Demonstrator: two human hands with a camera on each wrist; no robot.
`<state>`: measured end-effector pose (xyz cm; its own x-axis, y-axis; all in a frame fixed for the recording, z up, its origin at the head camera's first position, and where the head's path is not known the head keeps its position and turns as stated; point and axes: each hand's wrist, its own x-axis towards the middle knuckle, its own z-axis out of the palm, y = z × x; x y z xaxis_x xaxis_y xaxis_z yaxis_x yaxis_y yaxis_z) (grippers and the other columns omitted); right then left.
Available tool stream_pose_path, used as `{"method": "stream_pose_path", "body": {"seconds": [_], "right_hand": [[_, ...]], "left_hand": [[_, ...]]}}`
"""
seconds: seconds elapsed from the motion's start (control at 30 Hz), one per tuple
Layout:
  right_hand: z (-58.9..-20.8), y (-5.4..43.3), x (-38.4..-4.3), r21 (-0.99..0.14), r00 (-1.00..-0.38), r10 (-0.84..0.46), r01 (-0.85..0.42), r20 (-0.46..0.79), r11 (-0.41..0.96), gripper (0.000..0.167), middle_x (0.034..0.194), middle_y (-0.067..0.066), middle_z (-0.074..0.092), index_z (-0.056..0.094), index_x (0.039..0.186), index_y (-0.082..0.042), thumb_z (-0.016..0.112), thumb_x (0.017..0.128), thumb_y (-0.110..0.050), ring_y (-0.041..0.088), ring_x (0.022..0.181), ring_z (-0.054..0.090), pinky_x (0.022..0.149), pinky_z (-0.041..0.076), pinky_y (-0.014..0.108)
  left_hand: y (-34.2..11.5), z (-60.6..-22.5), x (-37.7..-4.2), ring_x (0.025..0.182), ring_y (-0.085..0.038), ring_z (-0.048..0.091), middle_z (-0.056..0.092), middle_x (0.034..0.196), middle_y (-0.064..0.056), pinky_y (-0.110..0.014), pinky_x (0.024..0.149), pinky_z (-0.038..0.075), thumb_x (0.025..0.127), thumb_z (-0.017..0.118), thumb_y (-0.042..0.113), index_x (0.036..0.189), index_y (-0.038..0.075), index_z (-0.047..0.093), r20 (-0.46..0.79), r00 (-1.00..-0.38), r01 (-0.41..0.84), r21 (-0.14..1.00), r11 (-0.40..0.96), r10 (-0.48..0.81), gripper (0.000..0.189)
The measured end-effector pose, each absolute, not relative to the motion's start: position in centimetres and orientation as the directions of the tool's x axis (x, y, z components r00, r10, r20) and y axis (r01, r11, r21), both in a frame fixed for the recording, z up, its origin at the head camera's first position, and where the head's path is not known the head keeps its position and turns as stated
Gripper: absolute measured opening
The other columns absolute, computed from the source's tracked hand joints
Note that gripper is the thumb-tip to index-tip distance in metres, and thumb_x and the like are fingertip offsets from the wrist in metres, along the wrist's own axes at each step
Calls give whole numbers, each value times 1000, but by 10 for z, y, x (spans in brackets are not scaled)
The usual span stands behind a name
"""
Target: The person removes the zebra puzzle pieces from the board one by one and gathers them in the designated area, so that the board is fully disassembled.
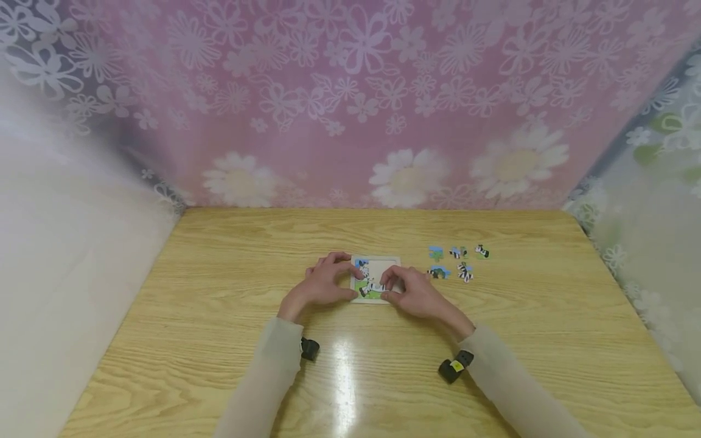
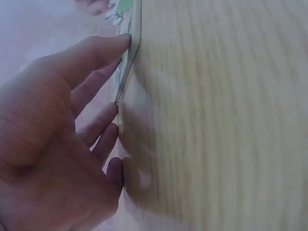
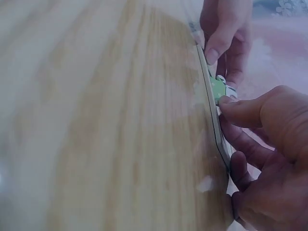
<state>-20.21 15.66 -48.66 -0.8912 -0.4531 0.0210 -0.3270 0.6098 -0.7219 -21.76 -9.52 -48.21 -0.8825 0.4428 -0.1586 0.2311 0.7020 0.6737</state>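
A small jigsaw tray [image 1: 390, 258] with a pale rim lies on the table, its left and lower parts filled with zebra-and-grass picture pieces. My left hand [image 1: 327, 283] is at its left side. That thumb rests on the near rim, and the other fingers spread loosely over and beside the left edge. At the tray's lower right, my right hand [image 1: 414, 293] pinches a green-and-white puzzle piece [image 3: 218, 88] between thumb and fingers. The piece sits at the tray's near edge; how far it is seated is hidden by the fingers.
Several loose puzzle pieces lie right of the tray, among them a blue-and-green piece [image 1: 435, 253], a panda piece [image 1: 482, 250] and a black-and-white striped piece [image 1: 465, 273]. The wooden table [image 1: 246, 243] ends at a flowered pink curtain [image 1: 328, 121].
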Motion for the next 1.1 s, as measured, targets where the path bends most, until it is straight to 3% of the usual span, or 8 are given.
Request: {"method": "stream_pose_path", "body": {"seconds": [0.13, 0.27, 0.6, 1.1], "right_hand": [[-489, 161, -199, -784, -899, -436, -289, 26, 549, 12, 89, 0, 69, 70, 101, -11, 76, 91, -11, 12, 77, 57, 75, 44, 27], [-491, 168, -198, -842, -913, -409, -232, 15, 487, 13, 96, 3, 72, 71, 106, -10, 73, 93, -11, 15, 88, 65, 82, 52, 26], [-477, 196, -195, -818, -941, -333, -238, 60, 523, 10, 92, 2, 72, 73, 106, -14, 73, 95, -15, 13, 82, 62, 72, 50, 26], [-475, 272, -186, -773, -971, -199, -224, 129, 593, 14, 97, 11, 74, 73, 110, -9, 70, 98, -16, 11, 81, 66, 70, 53, 23]], "left_hand": [[-97, -482, -218, 150, -35, 28, 34, 163, 1, -63, 110, 21, 90, 78, 33, 118, 36, 70, -166, -876, 234, 676, 699, 454, 29], [-97, -482, -217, 149, -35, 30, 34, 162, 0, -62, 109, 21, 91, 79, 33, 118, 35, 71, -158, -876, 241, 676, 697, 456, 28], [-96, -479, -213, 150, -36, 28, 35, 162, -1, -63, 108, 20, 91, 79, 31, 117, 32, 71, -141, -879, 237, 699, 675, 455, 28], [-98, -482, -213, 149, -37, 29, 34, 163, -1, -62, 106, 20, 92, 78, 31, 118, 34, 71, -131, -876, 242, 713, 658, 464, 27]]}}
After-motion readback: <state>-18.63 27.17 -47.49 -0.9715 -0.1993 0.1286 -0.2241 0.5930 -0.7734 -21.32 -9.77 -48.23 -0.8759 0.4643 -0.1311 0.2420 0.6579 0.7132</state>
